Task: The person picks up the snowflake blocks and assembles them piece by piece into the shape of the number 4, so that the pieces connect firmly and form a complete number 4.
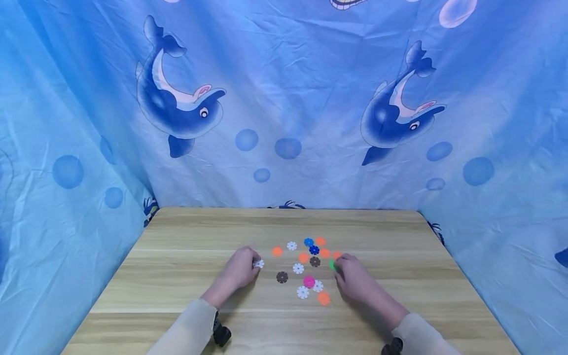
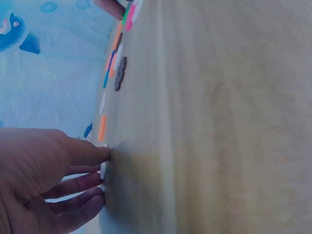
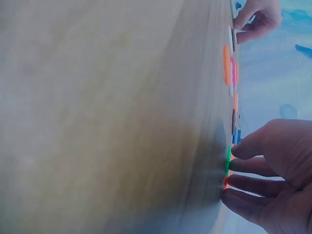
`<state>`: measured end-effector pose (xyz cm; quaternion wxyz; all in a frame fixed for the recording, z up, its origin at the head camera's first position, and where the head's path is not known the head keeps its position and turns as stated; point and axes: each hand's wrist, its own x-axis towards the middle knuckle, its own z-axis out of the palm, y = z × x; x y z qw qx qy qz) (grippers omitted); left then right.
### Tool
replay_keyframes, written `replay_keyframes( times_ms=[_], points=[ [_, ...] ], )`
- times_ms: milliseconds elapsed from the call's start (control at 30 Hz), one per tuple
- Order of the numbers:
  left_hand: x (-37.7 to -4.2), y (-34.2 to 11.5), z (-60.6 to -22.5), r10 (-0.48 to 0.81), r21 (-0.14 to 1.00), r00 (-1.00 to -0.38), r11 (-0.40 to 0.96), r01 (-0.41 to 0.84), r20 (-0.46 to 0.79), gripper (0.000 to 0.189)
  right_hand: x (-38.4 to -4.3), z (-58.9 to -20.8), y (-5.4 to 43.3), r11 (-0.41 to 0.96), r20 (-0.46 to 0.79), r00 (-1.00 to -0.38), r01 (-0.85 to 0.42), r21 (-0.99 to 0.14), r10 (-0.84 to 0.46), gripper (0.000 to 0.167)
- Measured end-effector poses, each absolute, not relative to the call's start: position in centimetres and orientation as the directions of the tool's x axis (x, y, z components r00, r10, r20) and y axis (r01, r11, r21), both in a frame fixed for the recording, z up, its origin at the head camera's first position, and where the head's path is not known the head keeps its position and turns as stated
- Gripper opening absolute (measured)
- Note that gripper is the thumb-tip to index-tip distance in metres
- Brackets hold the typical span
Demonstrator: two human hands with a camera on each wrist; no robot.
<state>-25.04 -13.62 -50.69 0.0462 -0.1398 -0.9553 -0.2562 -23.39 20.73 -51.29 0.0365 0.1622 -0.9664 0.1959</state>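
Flat, notched plastic snowflake discs lie on the wooden table. My left hand (image 1: 238,270) is at the left of the group and pinches a white snowflake disc (image 1: 260,264) at table level between thumb and fingers. In the left wrist view, that white disc (image 2: 104,168) shows edge-on between the fingertips. On the right side, my right hand (image 1: 358,282) pinches a green snowflake disc (image 1: 332,265), its far part hidden by the fingers. An orange disc (image 1: 337,255) lies just beyond these fingers. Thumb and index fingertip meet the green disc (image 3: 228,159) in the right wrist view.
Between the hands lie several more discs, among them a brown disc (image 1: 282,277), a pink disc (image 1: 309,281) overlapping a white one, a dark blue disc (image 1: 314,250) and an orange disc (image 1: 324,299). A blue dolphin-print curtain (image 1: 288,113) hangs behind the table (image 1: 199,224).
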Motion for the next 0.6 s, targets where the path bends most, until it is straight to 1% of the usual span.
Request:
replay_keyframes(
  times_ms=[100, 167, 333, 433, 600],
  points=[
    [-25.3, -13.8, -50.6, 0.249, 0.5, -0.961, 0.822, 0.274, 0.118, 0.023, -23.8, -51.2, 20.7, 0.866, 0.151, -0.948, -0.318, -0.386, -0.281, 0.01],
    [-25.5, -13.9, -50.6, 0.255, 0.508, -0.962, 0.818, 0.269, 0.099, 0.024, -24.1, -51.2, 20.7, 0.864, 0.159, -0.948, -0.318, -0.39, -0.277, 0.006],
    [-25.6, -14.0, -50.4, 0.241, 0.526, -0.965, 0.81, 0.257, 0.1, 0.023, -24.6, -51.4, 20.8, 0.866, 0.171, -0.946, -0.32, -0.385, -0.274, 0.011],
    [-25.6, -14.1, -50.3, 0.246, 0.535, -0.963, 0.802, 0.266, 0.11, 0.024, -24.7, -51.4, 20.8, 0.868, 0.168, -0.943, -0.329, -0.372, -0.286, 0.018],
    [-25.6, -14.1, -50.4, 0.261, 0.58, -0.958, 0.765, 0.282, 0.122, 0.024, -24.8, -51.3, 20.8, 0.879, 0.12, -0.95, -0.313, -0.359, -0.289, 0.029]
  ],
)
